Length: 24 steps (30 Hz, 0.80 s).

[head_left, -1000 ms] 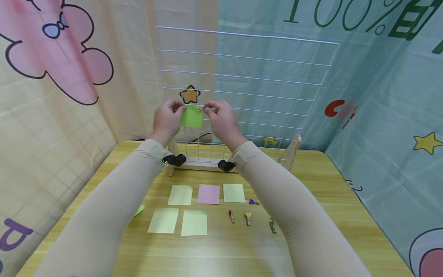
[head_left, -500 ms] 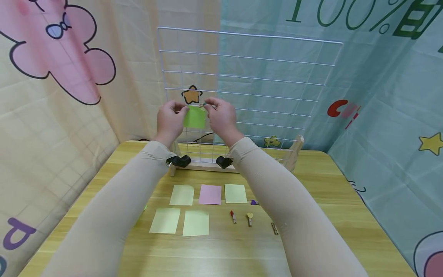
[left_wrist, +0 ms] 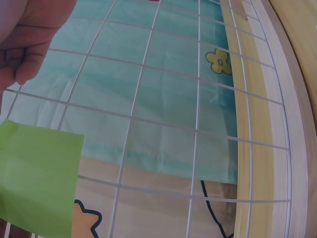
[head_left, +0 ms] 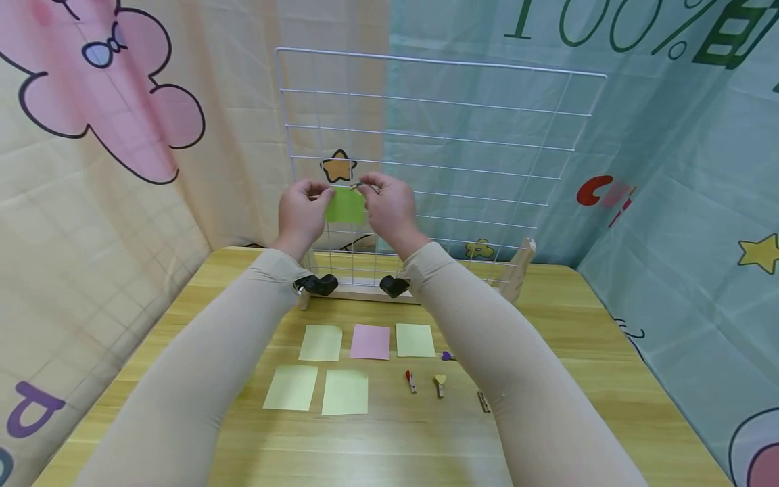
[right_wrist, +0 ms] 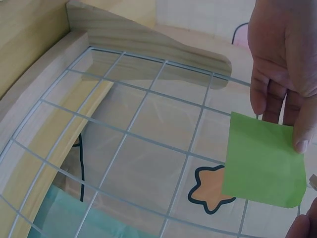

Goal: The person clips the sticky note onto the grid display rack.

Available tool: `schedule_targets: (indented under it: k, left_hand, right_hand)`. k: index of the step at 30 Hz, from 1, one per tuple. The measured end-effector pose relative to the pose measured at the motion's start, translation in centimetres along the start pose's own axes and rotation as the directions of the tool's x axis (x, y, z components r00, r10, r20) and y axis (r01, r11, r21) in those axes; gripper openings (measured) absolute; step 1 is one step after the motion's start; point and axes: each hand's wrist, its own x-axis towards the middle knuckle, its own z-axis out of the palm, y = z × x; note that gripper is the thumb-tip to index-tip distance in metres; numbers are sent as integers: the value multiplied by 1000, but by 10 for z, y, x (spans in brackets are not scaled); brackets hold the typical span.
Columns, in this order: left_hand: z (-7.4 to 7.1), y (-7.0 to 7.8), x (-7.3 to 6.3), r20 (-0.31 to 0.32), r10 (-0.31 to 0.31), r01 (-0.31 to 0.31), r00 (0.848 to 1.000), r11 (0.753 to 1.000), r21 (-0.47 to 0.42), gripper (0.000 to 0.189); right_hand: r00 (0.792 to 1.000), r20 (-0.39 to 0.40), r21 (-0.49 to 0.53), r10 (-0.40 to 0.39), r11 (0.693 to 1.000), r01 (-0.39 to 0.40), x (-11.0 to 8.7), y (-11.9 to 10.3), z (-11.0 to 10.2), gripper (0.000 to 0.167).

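Observation:
A bright green sticky note (head_left: 345, 205) lies against the white wire grid (head_left: 462, 138). My left hand (head_left: 301, 211) pinches its left edge, thumb in front and fingers behind, as the right wrist view also shows at the note (right_wrist: 265, 158). At the note's upper right corner, my right hand (head_left: 389, 208) pinches a small clothespin (head_left: 358, 185), mostly covered by the fingers. In the left wrist view, the right hand's curled fingers (left_wrist: 27, 59) show near the note (left_wrist: 39, 178).
Pale yellow-green notes (head_left: 291, 388) and a pink note (head_left: 370, 341) lie on the wooden table (head_left: 341, 453). Right of them are a red clothespin (head_left: 410, 381), a yellow heart clothespin (head_left: 439, 385) and others. A wooden stand (head_left: 517, 269) holds the grid; printed curtains hang behind.
The green note and my left hand have shifted slightly right in view. My right hand has brought the clothespin closer over the note's top corner. Both hands keep their grip.

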Motion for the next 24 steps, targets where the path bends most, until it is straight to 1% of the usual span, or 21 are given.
schedule_targets:
  k: [6,11,20,22,24]
  left_hand:
    - [-1,0,0,9,-2,2,1000,1000,-12,22]
    - [-3,-2,0,17,7,-7,1000,1000,4,23]
    - [-4,-2,0,14,11,-12,1000,1000,5,22]
    - [-4,-2,0,16,12,-12,1000,1000,7,22]
    - [-4,-1,0,21,13,-13,1000,1000,6,23]
  right_hand:
    - [1000,10,-13,8,1000,-7,0,-1,1,20]
    - [1000,15,-3,-3,1000,3,-1,2,-1,20]
    - [998,25,-110,-56,992,58,-1,3,-3,21]
    - [998,10,-108,-63,992,64,0,2,-3,21]
    - [998,-3,-83,-65,994,65,0,2,-4,20]
